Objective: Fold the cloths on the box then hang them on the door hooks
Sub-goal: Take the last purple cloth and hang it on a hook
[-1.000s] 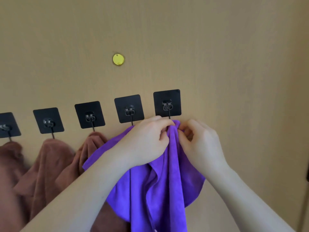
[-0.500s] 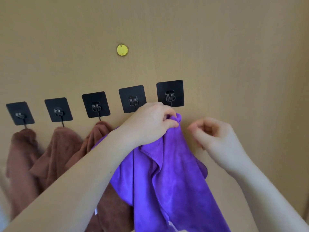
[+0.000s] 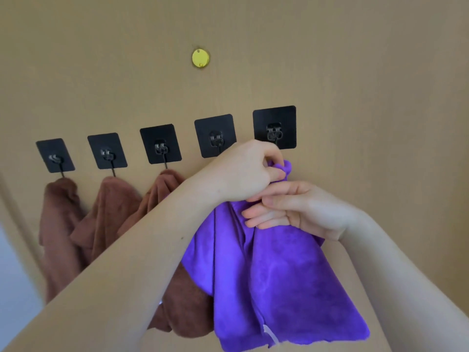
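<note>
Door carries five black hook plates in a row; yellow disc at 12 o'clock above them. Brown cloths hang from the three leftmost hooks. Left hand pinches the top bunch of the purple cloth just below the rightmost hook, at its 6 o'clock. Right hand, at 5 o'clock from the left hand, fingers curled, grips the cloth lower down. Cloth hangs free beneath both hands.

Two bare arms and hands of a person.
Left hand and right hand: no sleeves, rings or watch visible.
</note>
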Motion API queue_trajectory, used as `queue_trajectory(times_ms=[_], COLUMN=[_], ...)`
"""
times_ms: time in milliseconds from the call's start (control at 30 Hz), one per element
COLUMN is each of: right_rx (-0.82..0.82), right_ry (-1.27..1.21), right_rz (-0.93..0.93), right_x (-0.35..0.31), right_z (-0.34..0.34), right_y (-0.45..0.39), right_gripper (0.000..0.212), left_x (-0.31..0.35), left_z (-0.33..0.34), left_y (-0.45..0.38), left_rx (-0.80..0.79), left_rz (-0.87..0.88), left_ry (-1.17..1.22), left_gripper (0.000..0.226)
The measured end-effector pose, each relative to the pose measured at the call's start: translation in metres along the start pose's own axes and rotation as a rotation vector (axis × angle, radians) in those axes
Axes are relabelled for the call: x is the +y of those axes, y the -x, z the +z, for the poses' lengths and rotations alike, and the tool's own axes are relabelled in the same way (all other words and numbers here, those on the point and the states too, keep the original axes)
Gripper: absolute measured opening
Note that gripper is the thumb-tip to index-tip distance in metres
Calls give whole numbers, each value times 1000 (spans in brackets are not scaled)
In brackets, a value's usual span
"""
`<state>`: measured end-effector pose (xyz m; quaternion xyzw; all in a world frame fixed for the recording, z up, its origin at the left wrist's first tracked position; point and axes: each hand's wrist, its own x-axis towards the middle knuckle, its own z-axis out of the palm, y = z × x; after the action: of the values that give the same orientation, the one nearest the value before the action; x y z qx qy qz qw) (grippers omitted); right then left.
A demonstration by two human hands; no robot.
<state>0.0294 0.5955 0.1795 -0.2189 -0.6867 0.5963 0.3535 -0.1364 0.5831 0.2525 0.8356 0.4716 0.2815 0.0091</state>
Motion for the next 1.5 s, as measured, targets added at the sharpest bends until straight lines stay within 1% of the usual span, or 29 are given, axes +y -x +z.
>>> queue_trajectory(times_ms=[133, 267, 433, 600, 800, 933, 1067, 1367, 1433, 1500], right_rx=[30, 9, -24, -64, -38, -22, -13, 48, 56, 5], right_ry=[-55, -104, -207, -243, -237, -134, 75, 169, 285, 479], right_rz=[28, 73, 104, 189, 227, 292, 382, 562, 587, 602], right_x=[18, 41, 72, 108, 109, 115, 121, 159, 166, 156], right_z=[-1, -1, 0, -3, -2, -2, -1, -5, -4, 0], right_y=[1, 10, 19, 28, 29, 31, 35, 54, 59, 63], right_gripper=[32, 43, 50, 48, 49, 43, 35, 30, 30, 34], left_x=[0, -1, -3, -2, 0, 3, 5, 10, 12, 14], left_z=[3, 9, 16, 19, 25, 33, 39, 48, 49, 47], left_y=[2, 4, 9, 13, 14, 19, 23, 23, 25, 25], left_rx=[-1, 12, 63, 81, 127, 188, 238, 280, 281, 258], left_rz=[-21, -37, -78, -97, -100, -69, -69, -117, -136, -156], left_ry=[93, 140, 214, 263, 210, 102, 107, 98, 95, 84], left_gripper=[9, 8, 9, 12, 14, 15, 17, 19, 21, 22])
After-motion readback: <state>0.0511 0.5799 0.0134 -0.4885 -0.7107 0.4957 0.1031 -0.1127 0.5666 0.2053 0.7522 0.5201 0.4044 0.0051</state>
